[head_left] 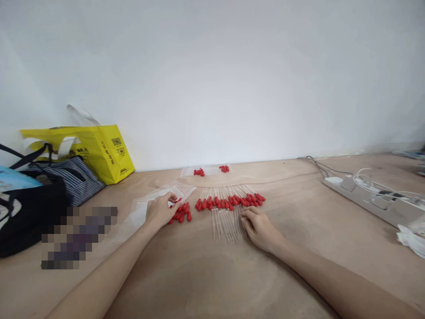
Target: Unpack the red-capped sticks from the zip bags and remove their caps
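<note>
- Two spots to watch: left hand [162,208] at the bulbs [182,213], left of the droppers [230,201]; right hand [260,226] beside the tubes [226,223], in front of the droppers. Fingers curled, can't tell if gripping.
- Sloppy wrist = scattered tubes, rolling bulbs.
- Baggies [135,218] crowd in left of the droppers; power strip [352,193]'s well right.

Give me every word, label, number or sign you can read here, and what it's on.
No text reads clearly.
Yellow bag: dark lettering on two faces, too blurred to read; a square code, also unreadable.
Black bag: pale mark, no legible letters.
Red bulbs, power strip: no readable text.
</note>
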A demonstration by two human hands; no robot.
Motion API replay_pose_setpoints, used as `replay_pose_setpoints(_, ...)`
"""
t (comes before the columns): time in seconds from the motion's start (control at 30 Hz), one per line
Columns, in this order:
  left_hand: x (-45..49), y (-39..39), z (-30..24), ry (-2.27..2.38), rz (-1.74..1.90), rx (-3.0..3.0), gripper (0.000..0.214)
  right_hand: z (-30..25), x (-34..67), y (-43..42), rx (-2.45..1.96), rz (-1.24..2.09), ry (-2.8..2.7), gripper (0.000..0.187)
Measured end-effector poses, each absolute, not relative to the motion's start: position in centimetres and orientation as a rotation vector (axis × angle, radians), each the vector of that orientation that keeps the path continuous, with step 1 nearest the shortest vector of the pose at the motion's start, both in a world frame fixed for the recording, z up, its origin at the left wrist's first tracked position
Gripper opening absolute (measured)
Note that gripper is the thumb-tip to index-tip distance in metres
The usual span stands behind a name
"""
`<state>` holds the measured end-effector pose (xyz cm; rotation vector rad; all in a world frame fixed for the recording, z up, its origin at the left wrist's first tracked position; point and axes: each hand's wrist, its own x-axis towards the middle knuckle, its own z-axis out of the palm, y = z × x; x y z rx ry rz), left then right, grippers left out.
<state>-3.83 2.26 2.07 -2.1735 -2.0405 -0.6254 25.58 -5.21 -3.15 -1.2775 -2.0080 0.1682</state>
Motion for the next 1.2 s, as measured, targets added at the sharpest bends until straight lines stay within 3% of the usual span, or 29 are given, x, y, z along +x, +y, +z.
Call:
replay_pose_setpoints(0.27,0.0,2.7,3.9,-1.815,-0.658,-2.207,0.016,-3.3,25.8,-4.9,-1.234,0.002,-2.022,0.021)
replay_pose_setpoints(0.67,6.1,3.5,1.6,-1.678,-0.574,-2.32,0.028,-3.0,26.0,-4.9,-1.282,-0.121,-2.018,0.021)
replay_pose_setpoints(1.0,5.1,2.8,2.9,-1.817,-0.766,-2.123,0.02,-3.0,26.3,-4.8,-1.253,-0.175,-1.991,0.019)
replay_pose_setpoints(1.2,2.5,-0.8,2.2,-1.532,-0.934,-2.316,0.014,-3.0,25.9,-4.9,-1.182,-0.268,-1.881,0.022)
